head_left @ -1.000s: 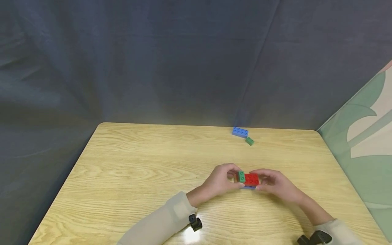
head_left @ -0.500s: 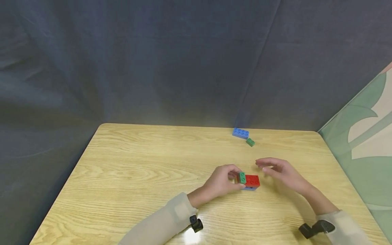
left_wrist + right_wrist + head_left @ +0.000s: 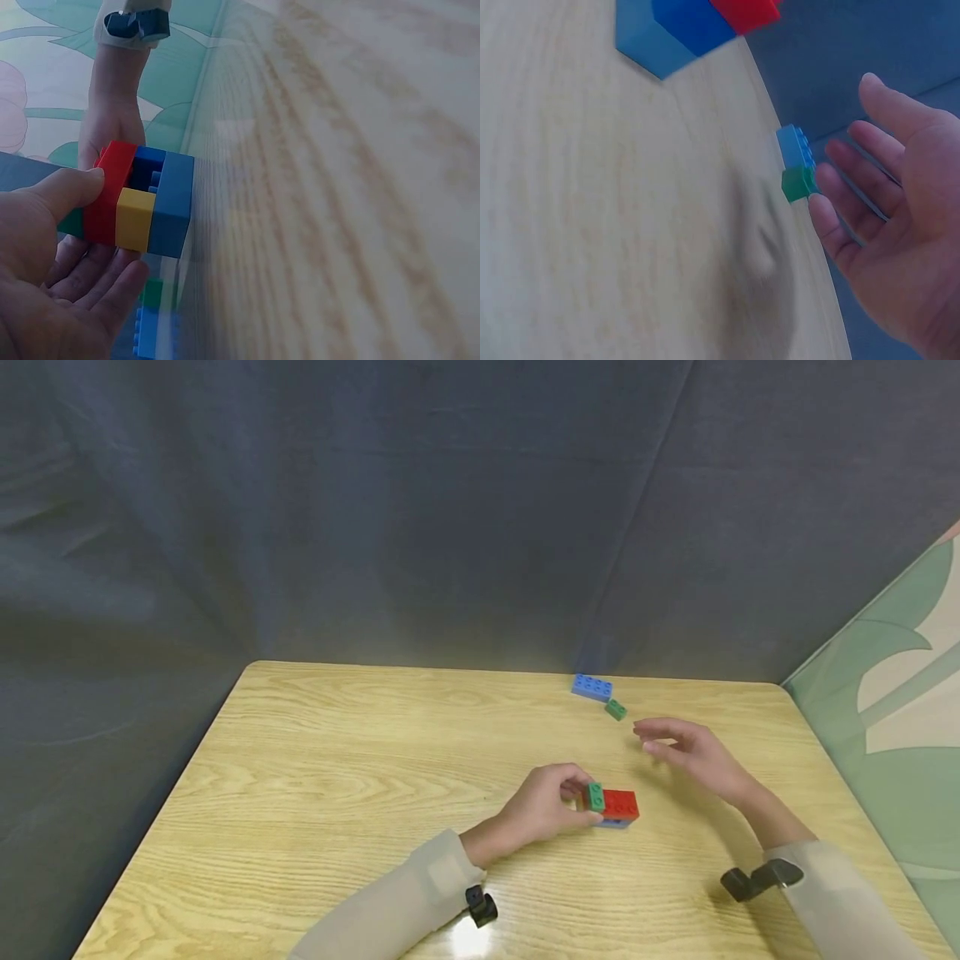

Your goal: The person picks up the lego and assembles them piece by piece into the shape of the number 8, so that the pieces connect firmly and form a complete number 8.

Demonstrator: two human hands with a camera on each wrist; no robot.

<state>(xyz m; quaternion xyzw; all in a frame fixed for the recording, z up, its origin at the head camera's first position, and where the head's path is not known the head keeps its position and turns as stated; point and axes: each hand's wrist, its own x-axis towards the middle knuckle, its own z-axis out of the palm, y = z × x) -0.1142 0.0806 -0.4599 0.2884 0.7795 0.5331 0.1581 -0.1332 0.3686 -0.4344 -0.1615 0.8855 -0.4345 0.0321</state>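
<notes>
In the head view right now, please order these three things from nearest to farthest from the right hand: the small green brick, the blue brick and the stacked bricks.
Measured from the right hand, which is open above the table:
1. Small green brick, just beyond the fingertips, toward the far edge.
2. Stacked bricks, nearer the person, gripped by the left hand.
3. Blue brick, at the far edge, behind the green one.

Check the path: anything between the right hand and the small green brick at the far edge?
Nothing visible. Bare table lies between the open right hand and the small green brick, which sits beside the blue brick.
</notes>
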